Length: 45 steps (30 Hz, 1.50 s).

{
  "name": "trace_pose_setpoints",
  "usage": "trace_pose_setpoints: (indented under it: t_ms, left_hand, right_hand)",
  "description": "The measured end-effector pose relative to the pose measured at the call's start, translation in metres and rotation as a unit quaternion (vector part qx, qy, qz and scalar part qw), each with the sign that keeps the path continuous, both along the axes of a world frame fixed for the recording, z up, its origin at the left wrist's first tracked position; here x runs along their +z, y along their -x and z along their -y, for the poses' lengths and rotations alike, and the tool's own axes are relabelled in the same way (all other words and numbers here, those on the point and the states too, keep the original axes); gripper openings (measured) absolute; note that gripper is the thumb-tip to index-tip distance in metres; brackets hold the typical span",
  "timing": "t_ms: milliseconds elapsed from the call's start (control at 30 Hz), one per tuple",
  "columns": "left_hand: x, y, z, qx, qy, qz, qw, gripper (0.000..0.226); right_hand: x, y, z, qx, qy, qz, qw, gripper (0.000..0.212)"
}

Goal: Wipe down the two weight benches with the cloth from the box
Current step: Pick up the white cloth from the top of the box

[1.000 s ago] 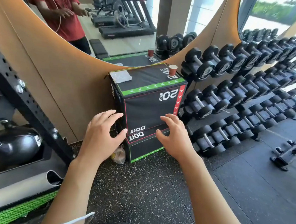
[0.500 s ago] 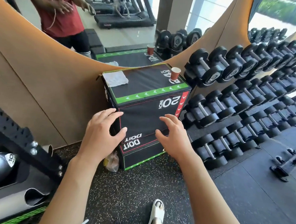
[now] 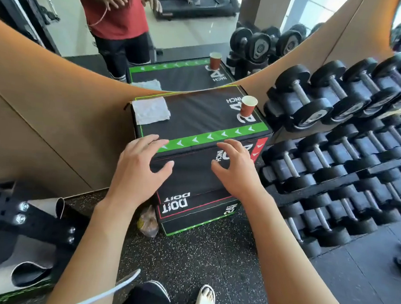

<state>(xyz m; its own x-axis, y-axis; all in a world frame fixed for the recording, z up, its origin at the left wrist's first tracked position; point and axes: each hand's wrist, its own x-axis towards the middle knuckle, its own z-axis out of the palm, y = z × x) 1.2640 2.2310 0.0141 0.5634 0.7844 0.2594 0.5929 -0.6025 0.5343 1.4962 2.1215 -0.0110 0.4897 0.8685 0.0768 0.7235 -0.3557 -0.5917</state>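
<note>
Speckled floor (image 3: 201, 258) — dumbbell rack (image 3: 351, 148), mirror (image 3: 179, 38), daylit perhaps.

A gym's free-weights corner — that's where I'm working.

I see tiered racks of black dumbbells (image 3: 337, 147) on my right, a padded plyo box (image 3: 193, 172) marked "20 INCH" against the wall, speckled rubber flooring (image 3: 199, 258) underfoot, and a mirror (image 3: 191, 32) reflecting treadmills (image 3: 193, 6) — plus a perforated steel rack upright (image 3: 24, 213) at left.
</note>
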Motion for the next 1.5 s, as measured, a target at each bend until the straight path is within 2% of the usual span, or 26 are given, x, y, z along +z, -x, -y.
trace_pose_setpoints:
  t_ms: [300,567,767,967,1267,1500]
  left_hand:
    - [-0.008,-0.029,-0.076,0.015,0.018,-0.021,0.999,0.051]
    - [-0.01,-0.045,-0.183,-0.02,0.005,0.016,1.0,0.048]
    - [-0.026,-0.041,-0.25,-0.036,0.031,0.007,0.999,0.05]
    - [-0.045,-0.03,-0.284,-0.021,0.071,-0.004,0.997,0.051]
    - [-0.073,-0.011,-0.306,0.048,0.103,0.009,0.993,0.046]
    - [-0.087,-0.008,-0.298,0.104,0.109,-0.022,0.988,0.048]
  right_hand:
    - [-0.018,-0.03,-0.085,0.019,0.011,-0.022,1.0,0.054]
    - [-0.016,-0.036,-0.174,-0.005,0.019,-0.009,1.0,0.053]
    - [-0.029,-0.026,-0.234,-0.018,0.019,-0.007,1.0,0.052]
    - [-0.054,-0.022,-0.27,0.003,0.067,-0.019,0.998,0.054]
    - [-0.086,-0.017,-0.378,0.141,0.104,-0.02,0.984,0.054]
    - [-0.12,-0.013,-0.46,0.245,0.131,0.048,0.96,0.056]
